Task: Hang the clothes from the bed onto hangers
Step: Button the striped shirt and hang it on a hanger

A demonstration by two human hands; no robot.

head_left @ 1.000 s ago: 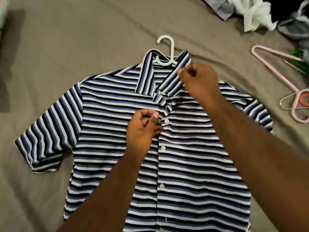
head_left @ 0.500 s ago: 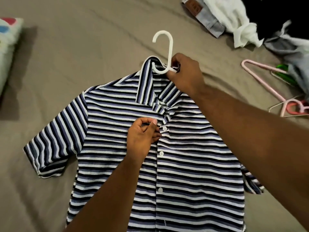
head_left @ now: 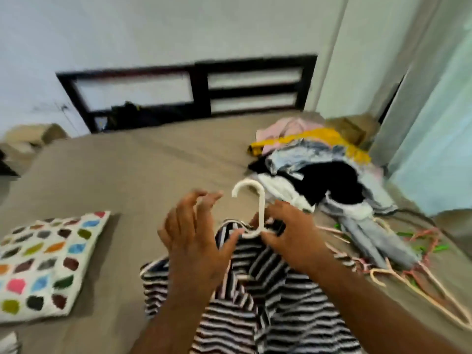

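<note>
**While one shirt sits on its hanger, the pile waits**

As matters stand, the navy-and-white striped collared shirt (head_left: 268, 302) is on the white plastic hanger (head_left: 261, 213), whose hook stands up clear of the collar. The right hand (head_left: 293, 236) grips the hanger at the foot of its stem, fingers curled round it beside the collar. The left hand (head_left: 196, 241) has its fingers spread and slightly bent and holds nothing. Its thumb lies just beside the hanger's lower curve; blur prevents confirming contact. The shirt is bunched beneath both hands over the near part of the brown-sheeted bed (head_left: 127, 169). Whether it is fully lifted off the sheet cannot be told.

Progress, as judged: this one garment is fitted to its hanger and appears ready to be carried off.

Outstanding: a mixed heap of loose clothes (head_left: 327, 180), black, white, pale blue, yellow and pink, lies at the far right of the bed, none of it on hangers. A scatter of spare pink and green hangers (head_left: 398, 277) lies just beside that heap. The greater part of the task appears undone.
</note>
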